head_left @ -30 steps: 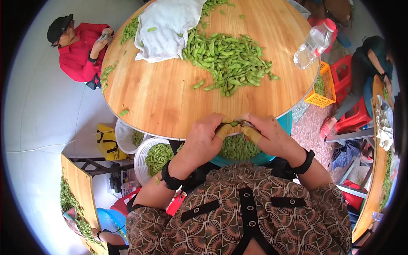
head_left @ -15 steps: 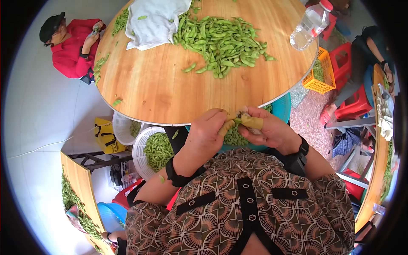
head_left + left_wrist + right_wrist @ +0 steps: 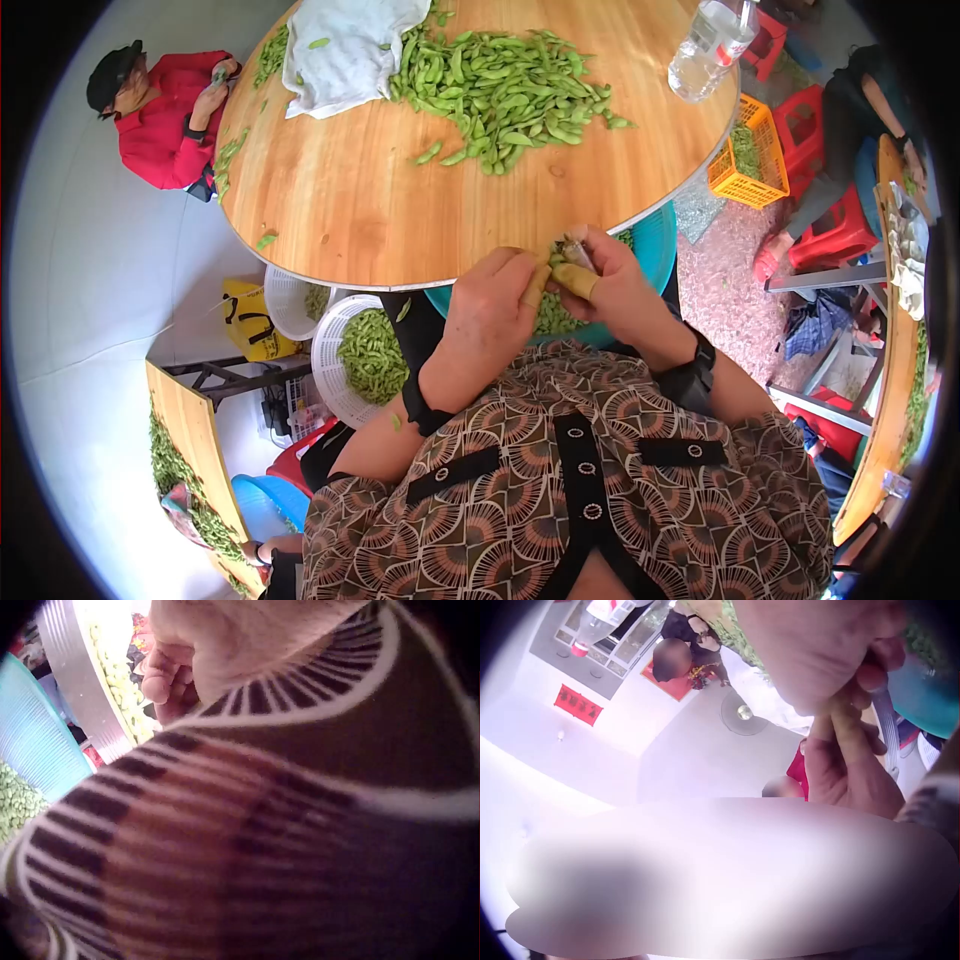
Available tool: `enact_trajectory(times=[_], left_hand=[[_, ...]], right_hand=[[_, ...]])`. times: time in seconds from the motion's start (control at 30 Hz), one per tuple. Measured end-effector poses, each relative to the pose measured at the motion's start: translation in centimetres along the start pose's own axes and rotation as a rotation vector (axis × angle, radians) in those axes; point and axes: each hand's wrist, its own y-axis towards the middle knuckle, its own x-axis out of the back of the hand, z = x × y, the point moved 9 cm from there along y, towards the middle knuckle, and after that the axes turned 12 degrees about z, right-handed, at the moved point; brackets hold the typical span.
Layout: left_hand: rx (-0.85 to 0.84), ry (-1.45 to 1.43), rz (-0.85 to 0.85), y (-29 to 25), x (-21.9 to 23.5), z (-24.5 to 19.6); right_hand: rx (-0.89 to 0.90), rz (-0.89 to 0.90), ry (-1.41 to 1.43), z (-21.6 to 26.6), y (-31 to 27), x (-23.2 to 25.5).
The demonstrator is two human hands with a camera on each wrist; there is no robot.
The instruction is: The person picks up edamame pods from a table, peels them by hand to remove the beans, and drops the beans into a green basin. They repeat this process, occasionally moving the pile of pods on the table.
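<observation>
Both hands meet over the teal basin (image 3: pixel 655 255), just off the near edge of the round wooden table (image 3: pixel 350 215). My left hand (image 3: pixel 488 305), with a yellow cover on its thumb, pinches a green soybean pod (image 3: pixel 557 260), mostly hidden by the fingers. Against it, my right hand (image 3: pixel 625 285) grips a small, shiny grey piece (image 3: pixel 577 252) whose kind I cannot tell. Yellow covering also wraps the right thumb. Green pieces (image 3: pixel 553 316) lie in the basin below. Beyond the hands, a pile of green soybean pods (image 3: pixel 505 95) lies on the table.
A white cloth (image 3: pixel 345 65) and a plastic bottle (image 3: pixel 705 60) sit on the tabletop. White baskets, one full of pods (image 3: pixel 372 350), stand below at left. At right are an orange crate (image 3: pixel 755 190) and red stools (image 3: pixel 840 235). A person in red (image 3: pixel 165 130) sits at far left.
The hands first worked with thumbs side by side, then drew slightly apart around the pod. Now they are close again, the right fingers raised. The table has shifted up and left in view.
</observation>
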Motion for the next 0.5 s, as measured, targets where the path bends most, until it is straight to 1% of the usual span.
enact_trajectory(times=[0.07,0.1,0.17,0.2,0.27,0.3,0.37,0.4,0.47,0.5], left_hand=[[-0.082,0.093,0.16,-0.1,-0.3,-1.0],[-0.072,0.094,0.166,-0.4,-0.1,-1.0],[-0.066,0.081,0.217,-1.1,-0.1,-0.9],[-0.06,0.08,0.224,-1.5,0.0,-0.7],[-0.012,0.033,0.196,-2.6,0.9,0.1],[-0.008,0.033,0.199,-3.5,1.5,0.7],[0.239,0.263,0.415,-5.9,0.9,4.9],[0.24,0.262,0.427,-6.6,0.8,6.1],[0.162,0.569,0.438,-7.7,0.1,7.8],[0.167,0.569,0.446,-7.8,-1.0,9.0]], right_hand=[[-0.144,0.052,0.09,-1.6,0.0,0.5],[-0.151,0.056,0.099,-2.0,-0.1,0.9],[-0.211,0.202,-0.124,-3.0,-0.2,0.6],[-0.216,0.202,-0.115,-2.9,-0.3,0.7],[-0.282,0.165,-0.257,-2.7,-0.7,1.3],[-0.285,0.166,-0.252,-3.0,-0.6,1.6],[-0.277,0.14,-0.164,-4.3,-0.8,3.0],[-0.295,0.098,-0.173,-5.1,-0.9,3.9],[-0.314,0.098,-0.106,-4.5,-1.3,3.7],[-0.33,0.101,-0.045,-4.4,-1.5,3.5]])
